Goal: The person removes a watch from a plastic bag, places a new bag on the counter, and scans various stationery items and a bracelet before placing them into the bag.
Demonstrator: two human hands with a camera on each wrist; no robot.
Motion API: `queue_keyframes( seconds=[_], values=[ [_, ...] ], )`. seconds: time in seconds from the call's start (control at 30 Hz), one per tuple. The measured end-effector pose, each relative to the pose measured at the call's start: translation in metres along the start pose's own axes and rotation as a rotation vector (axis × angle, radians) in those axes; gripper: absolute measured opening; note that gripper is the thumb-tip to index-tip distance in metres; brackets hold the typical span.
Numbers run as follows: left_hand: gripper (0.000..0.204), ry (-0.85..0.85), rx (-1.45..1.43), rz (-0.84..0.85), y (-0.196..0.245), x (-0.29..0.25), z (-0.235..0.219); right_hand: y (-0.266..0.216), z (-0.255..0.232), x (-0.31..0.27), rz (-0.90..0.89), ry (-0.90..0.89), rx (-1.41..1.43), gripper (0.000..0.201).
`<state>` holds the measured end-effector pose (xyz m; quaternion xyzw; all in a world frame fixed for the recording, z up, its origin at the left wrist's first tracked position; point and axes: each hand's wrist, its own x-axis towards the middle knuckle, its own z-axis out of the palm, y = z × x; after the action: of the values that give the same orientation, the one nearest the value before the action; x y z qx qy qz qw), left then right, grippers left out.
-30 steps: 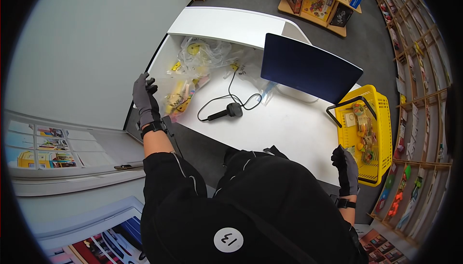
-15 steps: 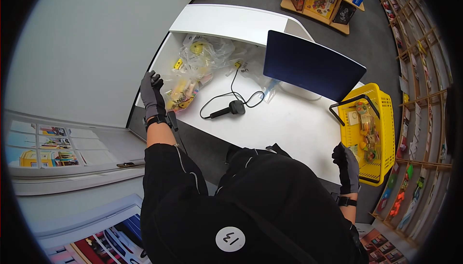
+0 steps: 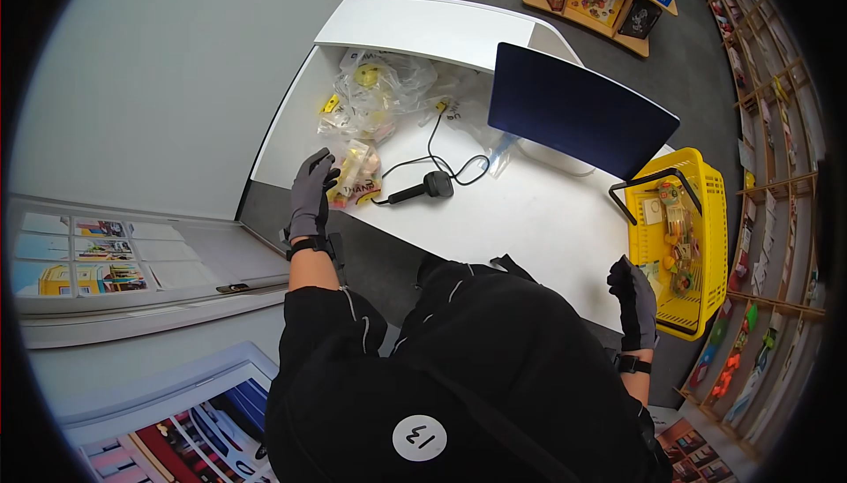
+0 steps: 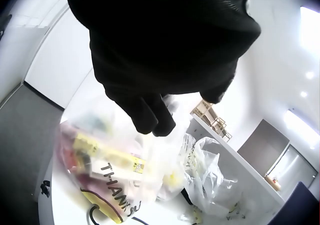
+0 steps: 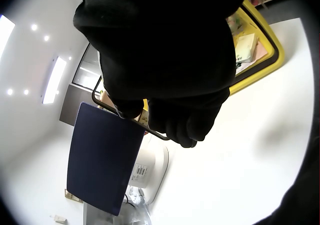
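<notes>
My gloved left hand (image 3: 313,194) is at the counter's left end, fingers curled at the top of a clear plastic bag (image 3: 357,176). In the left wrist view the bag (image 4: 112,180) hangs below the fingertips (image 4: 162,127), with yellow and pink packages inside and "THANKS" printed on it. My gloved right hand (image 3: 637,302) is beside the near left side of a yellow shopping basket (image 3: 716,245), fingers loosely bent, holding nothing. A black handheld barcode scanner (image 3: 432,186) lies on the white counter (image 3: 520,227) to the right of the bag, its cable looping behind it.
More crumpled plastic bags (image 3: 388,86) fill the back left corner of the counter. A dark monitor (image 3: 578,112) stands right of centre. Packaged goods (image 3: 675,236) lie in the basket, whose black handle (image 3: 622,205) leans left. Wall shelves (image 3: 768,192) run along the right.
My left hand has moved right with the bag, bringing it nearer the scanner, and the bag's print has turned toward me. My right hand has stayed beside the basket.
</notes>
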<state>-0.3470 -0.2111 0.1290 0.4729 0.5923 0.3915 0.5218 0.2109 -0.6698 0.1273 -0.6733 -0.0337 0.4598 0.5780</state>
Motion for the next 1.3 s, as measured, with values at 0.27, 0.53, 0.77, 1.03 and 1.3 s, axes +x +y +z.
queue_keyframes(
  seconds=[0.27,0.53,0.77,1.03,1.3],
  values=[
    [0.058,0.519,-0.158,0.117,-0.037,-0.032,-0.026,0.006,-0.012,0.004,0.006,0.013,-0.077,0.035],
    [0.044,0.577,0.178,0.37,-0.021,-0.066,0.01,-0.046,-0.051,-0.066,-0.18,0.103,0.147,0.039],
    [0.047,-0.041,0.209,0.298,-0.041,-0.081,0.155,-0.028,-0.128,-0.111,-0.684,0.843,0.028,0.052],
    [0.044,-1.046,0.681,0.232,-0.037,-0.109,0.332,0.04,-0.165,-0.077,-0.07,0.729,-0.106,0.066],
    [0.077,-1.086,0.394,0.362,0.0,-0.194,0.544,0.097,-0.204,-0.001,-0.083,0.832,-0.279,0.043]
  ],
)
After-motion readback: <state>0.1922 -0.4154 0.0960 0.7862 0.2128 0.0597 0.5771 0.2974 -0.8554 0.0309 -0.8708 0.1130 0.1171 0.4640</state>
